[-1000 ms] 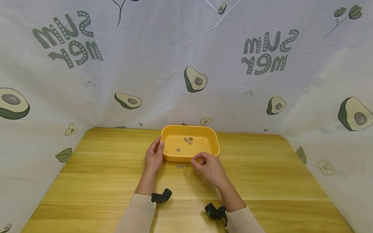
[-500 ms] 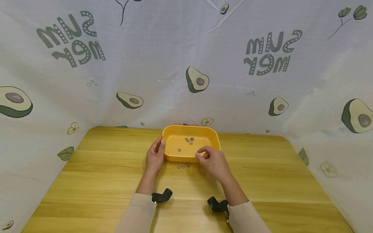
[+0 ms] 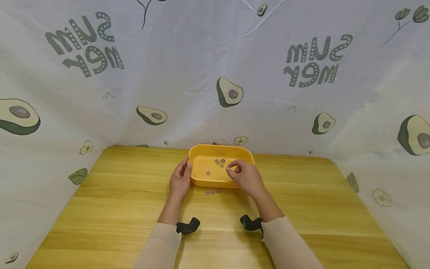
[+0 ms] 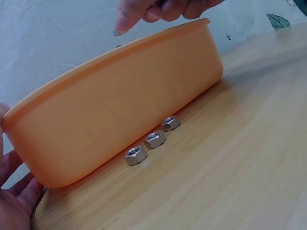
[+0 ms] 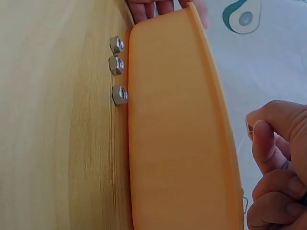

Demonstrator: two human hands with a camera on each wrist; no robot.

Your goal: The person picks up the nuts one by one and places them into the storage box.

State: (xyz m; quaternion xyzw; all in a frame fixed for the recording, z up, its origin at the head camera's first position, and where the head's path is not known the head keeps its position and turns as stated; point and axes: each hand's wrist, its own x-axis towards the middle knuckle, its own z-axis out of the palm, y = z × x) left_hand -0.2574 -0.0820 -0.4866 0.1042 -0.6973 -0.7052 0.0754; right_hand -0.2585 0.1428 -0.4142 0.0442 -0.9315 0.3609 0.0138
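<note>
A yellow plastic tub (image 3: 215,184) stands on the table. My left hand (image 3: 180,182) holds its left end, the thumb by the rim and the fingers along the outer wall. My right hand (image 3: 248,179) pinches a small metal nut (image 5: 249,128) between thumb and index fingertip, above the right part of the tub. Several nuts (image 3: 218,163) lie inside on the tub's floor, one of them apart toward the front left (image 3: 208,173). Outside, three hex nuts (image 4: 155,139) sit in a row close to the tub's front wall.
The wooden table (image 3: 117,209) spreads to both sides and toward me. A white cloth (image 3: 188,67) printed with avocados hangs behind the table and at its sides. Black wrist cameras (image 3: 189,226) sit on both forearms.
My right hand has carried the pinched nut from in front of the tub's rim up and over into the space above the tub. The left hand keeps its place on the tub.
</note>
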